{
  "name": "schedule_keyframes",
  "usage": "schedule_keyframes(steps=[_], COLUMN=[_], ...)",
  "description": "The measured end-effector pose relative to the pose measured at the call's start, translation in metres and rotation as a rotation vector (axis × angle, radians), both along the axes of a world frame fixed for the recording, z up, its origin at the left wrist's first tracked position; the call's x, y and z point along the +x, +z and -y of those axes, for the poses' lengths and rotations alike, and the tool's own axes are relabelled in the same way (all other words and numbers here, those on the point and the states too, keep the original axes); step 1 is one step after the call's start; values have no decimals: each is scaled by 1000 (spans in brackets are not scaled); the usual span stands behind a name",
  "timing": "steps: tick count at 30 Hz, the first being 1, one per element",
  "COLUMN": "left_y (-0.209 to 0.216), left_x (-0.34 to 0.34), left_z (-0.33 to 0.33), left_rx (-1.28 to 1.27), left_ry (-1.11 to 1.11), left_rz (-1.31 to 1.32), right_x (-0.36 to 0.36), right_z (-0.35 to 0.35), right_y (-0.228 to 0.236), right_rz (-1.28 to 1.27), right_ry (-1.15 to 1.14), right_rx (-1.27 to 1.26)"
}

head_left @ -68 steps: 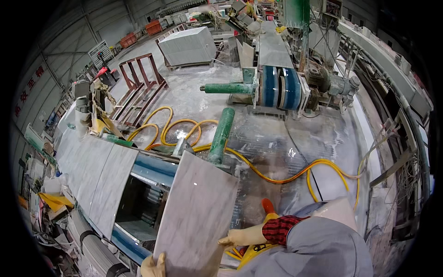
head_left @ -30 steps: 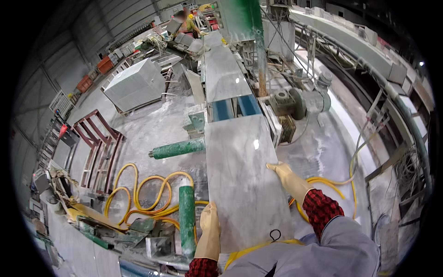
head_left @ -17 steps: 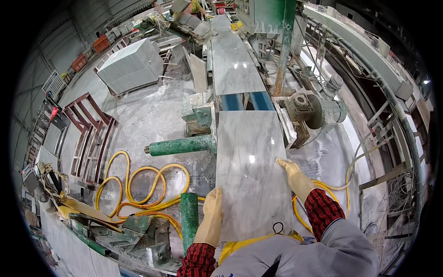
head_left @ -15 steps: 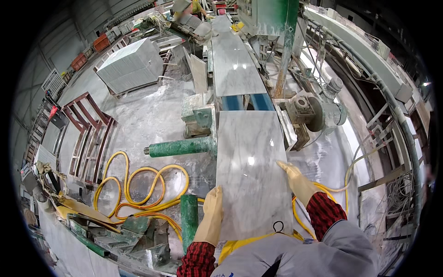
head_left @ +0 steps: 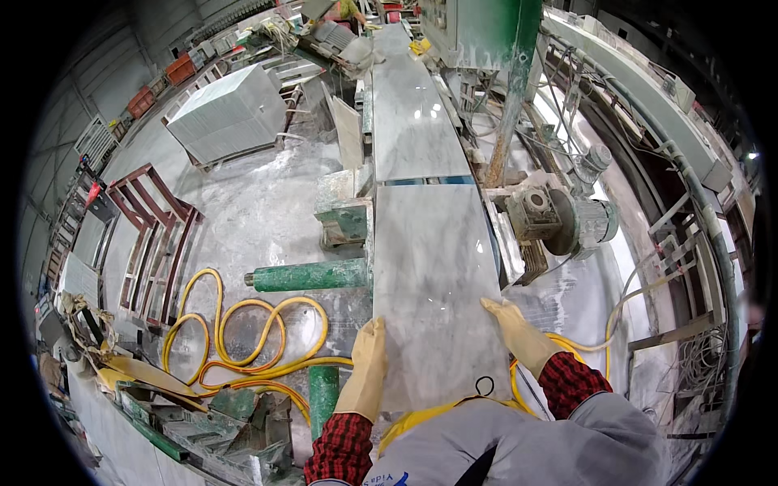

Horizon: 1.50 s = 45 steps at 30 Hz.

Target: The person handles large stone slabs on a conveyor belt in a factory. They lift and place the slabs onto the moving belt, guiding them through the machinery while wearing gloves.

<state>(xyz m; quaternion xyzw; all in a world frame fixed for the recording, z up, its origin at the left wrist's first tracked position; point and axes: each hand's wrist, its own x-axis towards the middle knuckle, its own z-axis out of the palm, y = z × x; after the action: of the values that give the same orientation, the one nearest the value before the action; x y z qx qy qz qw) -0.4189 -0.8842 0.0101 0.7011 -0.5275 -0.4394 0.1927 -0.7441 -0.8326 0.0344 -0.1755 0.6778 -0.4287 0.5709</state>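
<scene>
A grey-veined, polished marble slab (head_left: 438,259) lies flat in front of me, its near end close to my body. My left hand (head_left: 366,363), in a cream glove, grips the slab's left edge. At the right edge, my right hand (head_left: 520,334), gloved alike, holds on with its fingertips at the rim; part of its fingers is hidden. Beyond a narrow gap showing blue conveyor belt (head_left: 442,181), a second marble slab (head_left: 413,121) lies in line with the first. A small dark loop (head_left: 485,385) shows over the near end.
Green rollers (head_left: 308,277) jut out on the left, above a coiled yellow hose (head_left: 243,312). A motor with gearbox (head_left: 559,219) stands right of the line. A stone block stack (head_left: 231,113) and a reddish rack (head_left: 154,235) stand at left. Another person (head_left: 347,11) is at the far end.
The near slab has moved away from me toward the far slab, and the gap of blue belt between them has narrowed. Both hands stay at the slab's edges.
</scene>
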Motion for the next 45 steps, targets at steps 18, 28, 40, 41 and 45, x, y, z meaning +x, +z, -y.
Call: schedule_keyframes(steps=[18,28,40,41,45], left_y=[-2,-9,-54,-107,-54], left_x=[-32,-34,-49,-50,-76], left_z=[31,39,42,43,77], left_rx=[-104,-77,-47,-267,68], left_ry=[-80,-118,39,-98,-74], left_rz=[47,72,-2,166,-62], right_x=[-36,-39,-50,-55,-117], right_z=[50,50,74,76,98], right_y=[-1,10,-14,-17,-117], right_rz=[-87,-142,-18,-68,-251], right_ry=[16,53,236,265,217], right_rx=[17,-23,-174,-269,-93])
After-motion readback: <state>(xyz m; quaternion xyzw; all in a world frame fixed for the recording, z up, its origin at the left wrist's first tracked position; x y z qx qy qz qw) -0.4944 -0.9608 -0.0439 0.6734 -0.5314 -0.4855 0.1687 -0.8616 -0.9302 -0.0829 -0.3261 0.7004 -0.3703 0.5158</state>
